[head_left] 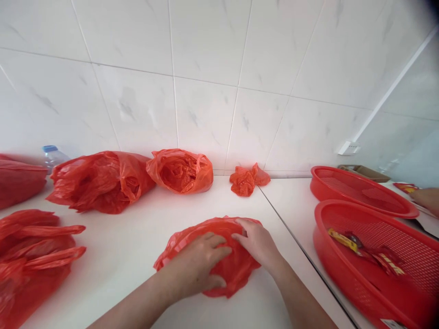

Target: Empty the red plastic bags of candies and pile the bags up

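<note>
A crumpled red plastic bag (192, 233) lies on the white counter (137, 256) in front of me. My left hand (197, 267) rests on top of it with the fingers spread and pressing down. My right hand (257, 242) lies on the bag's far right part, fingers bent and pinching the plastic.
Other red bags lie around: a big one (99, 180) and an open one (181, 171) by the tiled wall, a small wad (247, 179), more at left (30, 260). Two red mesh baskets (363, 283) (356, 189) stand at right, the near one holding wrapped snacks. Another person's hand (427, 198) shows far right. A bottle (53, 155) stands back left.
</note>
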